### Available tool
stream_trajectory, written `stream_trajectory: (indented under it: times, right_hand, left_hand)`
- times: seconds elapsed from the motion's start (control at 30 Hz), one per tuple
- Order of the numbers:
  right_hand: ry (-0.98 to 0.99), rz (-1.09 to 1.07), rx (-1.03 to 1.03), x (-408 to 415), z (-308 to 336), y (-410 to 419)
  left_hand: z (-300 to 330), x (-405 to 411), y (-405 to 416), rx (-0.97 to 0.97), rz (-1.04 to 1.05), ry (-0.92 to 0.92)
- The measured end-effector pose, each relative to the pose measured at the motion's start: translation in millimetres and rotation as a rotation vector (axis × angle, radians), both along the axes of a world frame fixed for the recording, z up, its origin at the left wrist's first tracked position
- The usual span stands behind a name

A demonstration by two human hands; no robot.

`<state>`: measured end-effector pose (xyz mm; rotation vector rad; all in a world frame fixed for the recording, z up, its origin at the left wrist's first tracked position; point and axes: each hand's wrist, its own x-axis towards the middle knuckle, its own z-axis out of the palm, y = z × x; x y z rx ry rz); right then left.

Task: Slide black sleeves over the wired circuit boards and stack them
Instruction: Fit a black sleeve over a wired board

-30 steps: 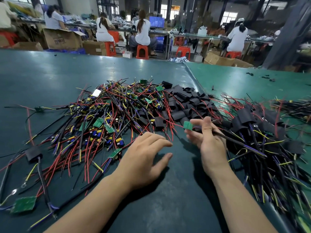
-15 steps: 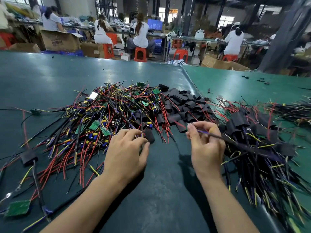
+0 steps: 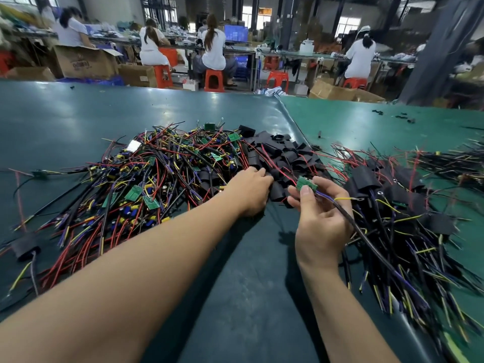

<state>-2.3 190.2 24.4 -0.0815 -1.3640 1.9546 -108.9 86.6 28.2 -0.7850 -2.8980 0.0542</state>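
My right hand (image 3: 320, 221) pinches a green board (image 3: 306, 183) by thumb and fingers; my left hand (image 3: 248, 191) reaches into the sleeves (image 3: 282, 155), its grip hidden

Factory assembly hall: long green worktables (image 3: 131, 113), seated workers (image 3: 214, 48) on stools (image 3: 214, 79), cardboard boxes (image 3: 83, 61).

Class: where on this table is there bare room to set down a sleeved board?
Bare mat between the forearms, and behind the piles toward the far edge. Crowded: unsleeved boards left, loose black sleeves centre, finished stack right.
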Motion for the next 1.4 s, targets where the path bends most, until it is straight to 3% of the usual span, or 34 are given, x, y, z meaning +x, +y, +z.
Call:
stream_trajectory:
  times: [0.17, 0.43, 0.7, 0.87, 1.1, 1.3, 1.4]
  right_hand:
    - [-0.014, 0.003, -0.06, -1.1, 0.7, 3.6]
    - [0.035, 0.056, -0.085, -2.1, 2.4, 5.0]
    - [0.038, 0.004, -0.09, -3.4, 4.4, 12.4]
    - [-0.017, 0.146, -0.048, -4.6, 1.6, 8.1]
    - [-0.123, 0.468, -0.237, 0.5, 2.8, 3.8]
    - [-0.131, 0.373, 0.042, -1.0, -4.4, 6.8]
    - [-0.161, 0.41, 0.038, -1.4, -6.8, 10.4]
  left_hand:
    - [7.0, -7.0, 11.1, -0.001, 0.117, 0.062]
    - [11.4, 0.4, 6.3, 0.022, 0.079, 0.322]
    - [29.4, 55.7, -34.9, 0.834, 0.03, 0.329]
    - [2.3, 117.9, -75.6, 1.044, -0.03, 0.255]
    - [-16.2, 129.8, -105.7, 0.981, 0.042, 0.279]
    - [-18.0, 120.8, -102.1, 0.993, 0.027, 0.204]
    - [-20.5, 118.3, -101.5, 1.02, 0.042, 0.209]
